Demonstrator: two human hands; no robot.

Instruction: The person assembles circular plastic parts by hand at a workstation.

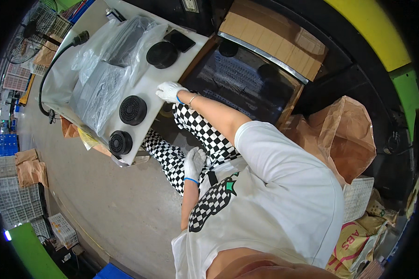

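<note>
My right hand (170,92), in a white knit glove, rests on the near edge of a white table (149,100). Its fingers lie on the surface with nothing visible in them. On my lap lies my left hand (194,163), gloved too, its fingers loosely extended and empty against my checkered trousers (209,135). Round black plastic parts with perforated tops stand along the table: one (162,55) beyond my right hand, another (133,110) left of it, and a smaller-looking one (120,142) at the table's near left end.
Clear plastic bags (102,88) cover the table's far side, beside a black phone (180,41) and a gooseneck lamp (56,63). A dark chute (237,79) holds further black parts below a cardboard box (274,37). An open paper bag (344,135) stands at my right.
</note>
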